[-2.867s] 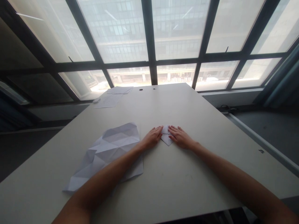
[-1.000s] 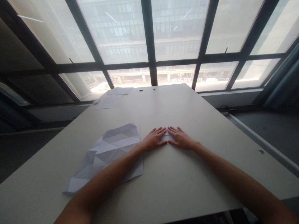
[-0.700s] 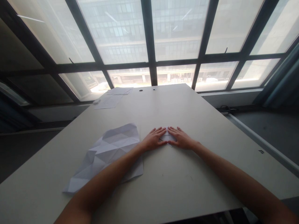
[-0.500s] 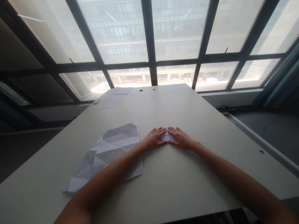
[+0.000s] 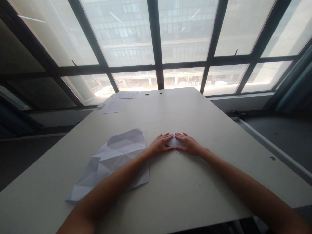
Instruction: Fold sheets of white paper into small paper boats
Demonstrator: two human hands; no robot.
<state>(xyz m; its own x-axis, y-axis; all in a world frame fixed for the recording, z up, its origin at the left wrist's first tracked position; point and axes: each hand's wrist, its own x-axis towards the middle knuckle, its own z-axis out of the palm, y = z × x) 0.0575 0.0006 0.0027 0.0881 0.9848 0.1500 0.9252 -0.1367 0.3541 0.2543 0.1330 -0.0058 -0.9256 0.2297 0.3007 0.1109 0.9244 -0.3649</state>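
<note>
A small folded piece of white paper (image 5: 174, 143) lies on the white table, with crease lines across its face and a pointed tip toward me. My left hand (image 5: 160, 145) grips its left side, fingers along the far edge and thumb at the near edge. Mirroring it, my right hand (image 5: 190, 145) holds the right side the same way. The fingertips of both hands nearly meet, as do the thumbs. Both palms hide the paper's outer parts. Beside my left forearm, partly under it, spreads a large creased sheet of paper (image 5: 122, 146).
At the far left of the white table (image 5: 175, 113), several flat sheets of paper (image 5: 114, 105) lie near the edge. Large dark-framed windows (image 5: 185, 32) rise behind the table. A blue curtain (image 5: 292, 87) hangs at the right.
My fingers have arched slightly and drawn apart from the paper's middle, so a little more of its creased face shows. The large creased sheet has stayed put.
</note>
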